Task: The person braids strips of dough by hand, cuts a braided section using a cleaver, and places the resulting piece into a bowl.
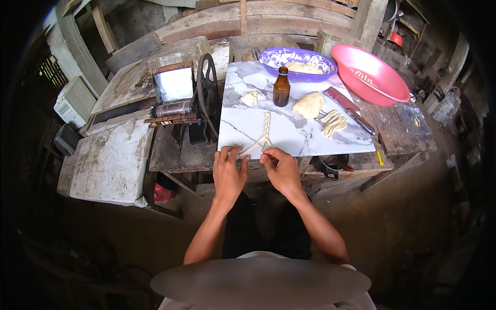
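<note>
On the near edge of the marble board [289, 135], both hands work the loose ends of a dough braid [266, 128]. The braid runs straight away from the person toward twelve o'clock, its plaited part ending short of the brown bottle [281, 88], and at the near end it splits into two strands. The left hand [229, 173] lies palm down at about seven o'clock from the braid, fingers bent, with fingertips pinching the end of the left strand, which slants out toward it. The right hand [281, 170] sits just beside it at five o'clock from the braid, thumb and forefinger closed on the short right strand. The two hands are near but apart. At two o'clock from the braid lies a lump of dough [308, 105], and at three o'clock a small pile of cut dough strips [334, 123] beside a long knife [349, 109]. A smaller scrap of dough [251, 97] rests at eleven o'clock, left of the bottle. Beyond the board stand a purple patterned bowl [274, 56] holding more dough and, at one o'clock, a pink basin [385, 82]. At ten o'clock, off the board's left edge, stands a hand-cranked roller machine [186, 98] with a dark wheel.
</note>
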